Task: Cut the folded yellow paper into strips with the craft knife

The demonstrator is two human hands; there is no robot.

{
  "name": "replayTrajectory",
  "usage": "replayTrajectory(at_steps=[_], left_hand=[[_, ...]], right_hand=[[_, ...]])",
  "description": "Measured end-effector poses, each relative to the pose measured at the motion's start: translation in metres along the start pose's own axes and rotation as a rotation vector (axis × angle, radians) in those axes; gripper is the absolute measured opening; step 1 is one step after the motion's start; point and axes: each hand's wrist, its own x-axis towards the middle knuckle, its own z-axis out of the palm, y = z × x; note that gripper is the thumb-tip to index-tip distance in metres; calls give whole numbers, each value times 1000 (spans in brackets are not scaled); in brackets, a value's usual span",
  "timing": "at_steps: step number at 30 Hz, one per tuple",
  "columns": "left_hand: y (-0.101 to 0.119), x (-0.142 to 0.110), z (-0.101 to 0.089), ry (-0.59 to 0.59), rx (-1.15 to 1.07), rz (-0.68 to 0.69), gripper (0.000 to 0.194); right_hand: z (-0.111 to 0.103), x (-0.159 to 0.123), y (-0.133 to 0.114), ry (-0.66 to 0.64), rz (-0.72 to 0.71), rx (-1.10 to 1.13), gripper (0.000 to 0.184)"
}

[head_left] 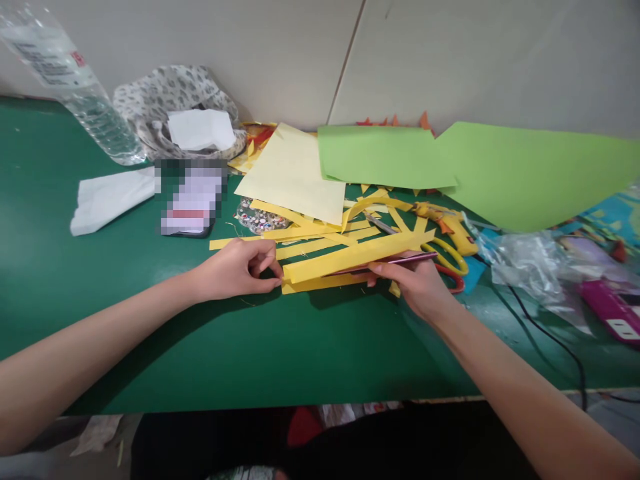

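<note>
A long yellow paper strip (pixel 350 259) lies slanted over the green table (pixel 280 347). My left hand (pixel 239 268) pinches its near left end with fingers curled. My right hand (pixel 417 285) is closed on a thin purple-edged card or strip (pixel 400 261) held flat against the yellow strip's right part. More yellow strips (pixel 310 233) lie in a loose pile just behind. Yellow-handled scissors (pixel 450 257) rest beside my right hand.
Behind lie a pale yellow sheet (pixel 295 173) and large green sheets (pixel 510 167). A yellow glue gun (pixel 445 220), a plastic bag (pixel 530 267) and a black cable (pixel 545 333) lie right. A water bottle (pixel 75 80), white tissue (pixel 107 200), a phone (pixel 190 200) and a patterned cloth (pixel 175 100) lie left.
</note>
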Motion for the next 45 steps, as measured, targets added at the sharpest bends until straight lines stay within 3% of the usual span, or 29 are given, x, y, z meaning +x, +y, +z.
replayTrajectory(at_steps=[9,24,34,45], left_hand=[[3,0,-1,0,1,-8,35],[0,0,0,1,9,0,36],[1,0,0,8,13,-1,34],[2,0,0,1,1,-6,35]], right_hand=[[-22,0,6,49,24,-21,8],[-25,4,-3,188,86,48,8],[-30,5,-3,219,92,120,7],[-42,7,-7,227,110,31,9]])
